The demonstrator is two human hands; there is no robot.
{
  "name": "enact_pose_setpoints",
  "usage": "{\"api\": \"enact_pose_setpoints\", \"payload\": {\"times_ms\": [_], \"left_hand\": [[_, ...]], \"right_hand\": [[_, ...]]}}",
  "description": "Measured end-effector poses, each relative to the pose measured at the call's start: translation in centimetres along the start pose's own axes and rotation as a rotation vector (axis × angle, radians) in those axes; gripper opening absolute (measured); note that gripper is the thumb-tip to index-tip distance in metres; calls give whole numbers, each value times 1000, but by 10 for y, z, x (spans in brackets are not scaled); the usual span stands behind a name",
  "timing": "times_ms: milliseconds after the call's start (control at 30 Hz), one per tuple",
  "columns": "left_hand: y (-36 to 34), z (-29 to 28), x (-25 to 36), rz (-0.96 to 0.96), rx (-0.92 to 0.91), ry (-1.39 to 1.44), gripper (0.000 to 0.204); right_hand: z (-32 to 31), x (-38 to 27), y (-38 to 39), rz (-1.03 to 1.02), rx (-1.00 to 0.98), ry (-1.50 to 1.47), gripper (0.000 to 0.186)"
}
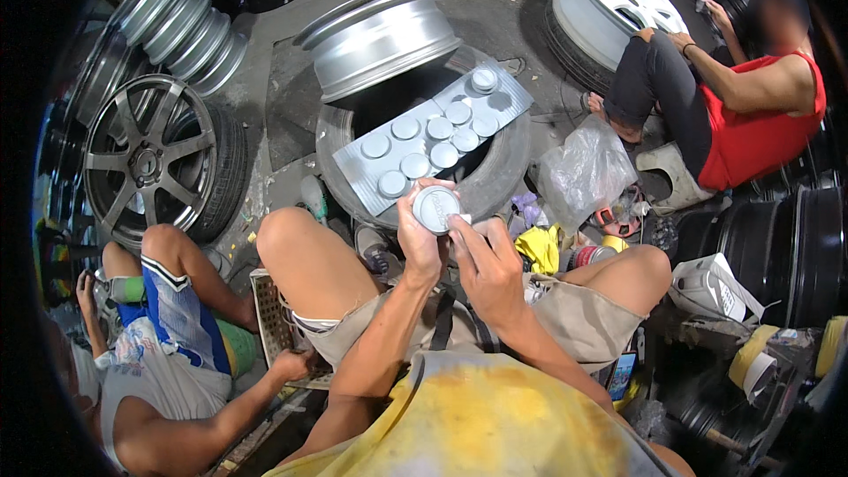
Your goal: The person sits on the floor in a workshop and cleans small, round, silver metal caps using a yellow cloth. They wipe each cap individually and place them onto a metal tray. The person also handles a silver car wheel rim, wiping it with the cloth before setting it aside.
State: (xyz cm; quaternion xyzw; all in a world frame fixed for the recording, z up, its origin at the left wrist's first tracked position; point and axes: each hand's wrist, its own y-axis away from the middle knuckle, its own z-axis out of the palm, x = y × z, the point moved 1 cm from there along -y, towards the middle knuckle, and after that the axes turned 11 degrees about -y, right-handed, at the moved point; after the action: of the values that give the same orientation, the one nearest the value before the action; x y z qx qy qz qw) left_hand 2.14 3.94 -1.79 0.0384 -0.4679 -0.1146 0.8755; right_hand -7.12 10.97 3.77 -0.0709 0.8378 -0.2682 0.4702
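My left hand (419, 243) is closed around a round silver wheel center cap (435, 209), its raised-lettered face turned up. At the cap's lower right edge, the fingers of my right hand (488, 258) pinch a small white piece (464, 219); whether it is paper, cloth or sandpaper I cannot tell. Just beyond my hands, a silver-coated board (355, 178) carries several similar round caps (443, 155). One cap (483, 80) stands raised at the board's far end. The board rests across a tire (511, 178) lying flat.
A silver wheel rim (384, 49) leans on the tire's far side. At left stands a dark spoked wheel (146, 163). A person in red (764, 124) sits right beside a white wheel (618, 0); another person (168, 371) sits left. Plastic bags (587, 168) lie right.
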Motion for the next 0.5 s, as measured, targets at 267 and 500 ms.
{"api": "enact_pose_setpoints", "payload": {"times_ms": [267, 500], "left_hand": [[2, -7, -14, 17, -179, -124, 40], [-2, -9, -8, -13, -91, -220, 45]], "right_hand": [[0, 4, -16, -131, -132, -49, 36], [-13, 19, -19, -95, -156, 43, 37]]}}
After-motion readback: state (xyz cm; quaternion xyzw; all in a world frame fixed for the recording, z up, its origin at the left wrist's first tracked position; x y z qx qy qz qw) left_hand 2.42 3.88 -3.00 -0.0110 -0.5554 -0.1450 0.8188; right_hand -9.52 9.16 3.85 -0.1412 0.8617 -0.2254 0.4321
